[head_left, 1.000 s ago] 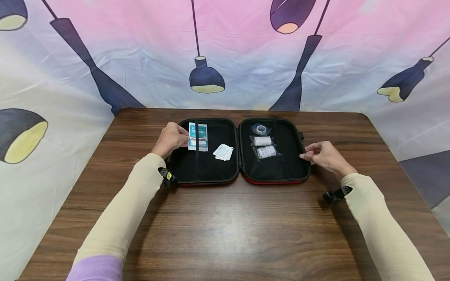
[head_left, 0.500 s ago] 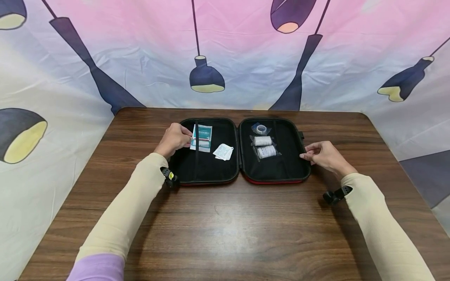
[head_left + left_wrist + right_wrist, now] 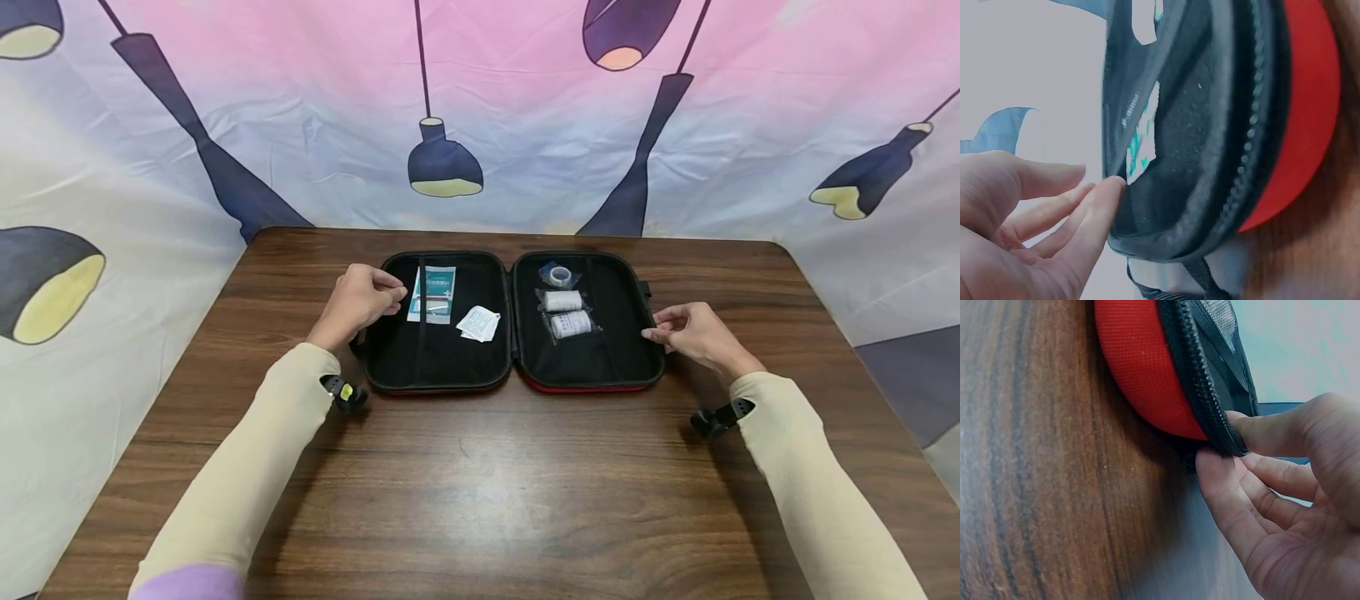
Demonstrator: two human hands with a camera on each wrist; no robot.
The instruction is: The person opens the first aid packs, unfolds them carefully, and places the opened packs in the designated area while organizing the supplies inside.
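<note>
An unzipped case (image 3: 465, 367), black inside with a red shell, lies spread flat on the table. A teal-and-white packet (image 3: 442, 292) sits in its left half, tucked under a black elastic strap (image 3: 422, 350). My left hand (image 3: 354, 304) hovers at the left rim beside this packet, thumb and fingers apart and holding nothing. In the left wrist view the fingertips are right by the packet's edge (image 3: 1144, 147). At the case's right edge, my right hand (image 3: 693, 333) pinches the zippered rim (image 3: 1200, 369) between thumb and fingers.
Small white packets (image 3: 478, 323) lie in the left half. The right half carries a wrapped tape roll (image 3: 559, 277) and two wrapped white bandage rolls (image 3: 562, 301). Brown wooden table (image 3: 480, 475) surrounds the case; a lamp-patterned cloth (image 3: 337, 150) hangs behind.
The teal packet has slid right, further under the strap. My left hand moved with it, then let go and drew back slightly left. The right hand keeps its place.
</note>
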